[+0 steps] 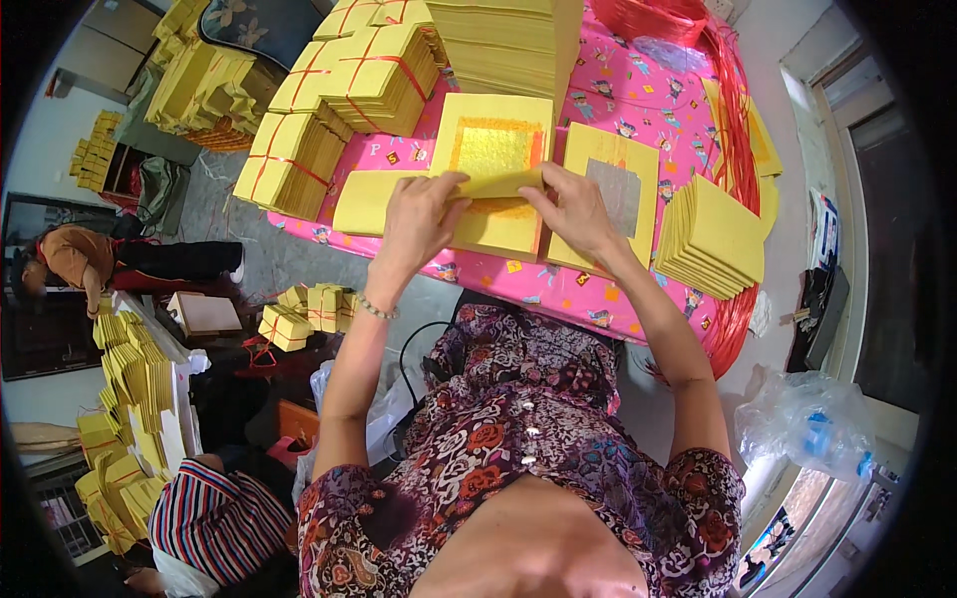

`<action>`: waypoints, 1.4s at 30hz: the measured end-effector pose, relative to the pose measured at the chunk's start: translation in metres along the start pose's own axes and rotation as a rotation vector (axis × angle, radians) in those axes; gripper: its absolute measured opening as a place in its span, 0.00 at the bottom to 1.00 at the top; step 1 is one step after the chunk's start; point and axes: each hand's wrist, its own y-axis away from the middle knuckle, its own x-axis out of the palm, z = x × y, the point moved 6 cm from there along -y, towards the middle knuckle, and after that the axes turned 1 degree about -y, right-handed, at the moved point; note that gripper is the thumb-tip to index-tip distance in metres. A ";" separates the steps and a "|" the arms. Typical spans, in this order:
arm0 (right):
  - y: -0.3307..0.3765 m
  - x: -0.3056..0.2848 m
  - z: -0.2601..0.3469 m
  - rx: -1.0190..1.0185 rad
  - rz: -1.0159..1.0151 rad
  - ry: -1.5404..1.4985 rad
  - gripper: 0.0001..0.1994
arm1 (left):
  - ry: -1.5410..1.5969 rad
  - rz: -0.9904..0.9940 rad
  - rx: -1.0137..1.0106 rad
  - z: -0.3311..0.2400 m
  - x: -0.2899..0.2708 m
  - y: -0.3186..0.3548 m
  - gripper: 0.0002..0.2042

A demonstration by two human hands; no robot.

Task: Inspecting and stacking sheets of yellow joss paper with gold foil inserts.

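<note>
Both of my hands work over a stack of yellow paper sheets with a gold foil square on top. Between thumb and fingers, my left hand pinches the left end of a yellow paper sheet, rolled or folded into a narrow strip. The strip's right end is pinched by my right hand. Just right of it lies another yellow stack with a silver-grey patch, partly behind my right wrist. A plain yellow paper piece lies left of my left hand.
The pink patterned table carries red-tied paper bundles, a tall paper stack and a fanned folded pile. Red strands hang over its right side. Two other people work at left, one in a striped top.
</note>
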 end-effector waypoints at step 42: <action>-0.158 0.027 -0.048 -0.024 0.230 0.374 0.13 | -0.045 -0.032 -0.015 0.005 0.068 -0.038 0.31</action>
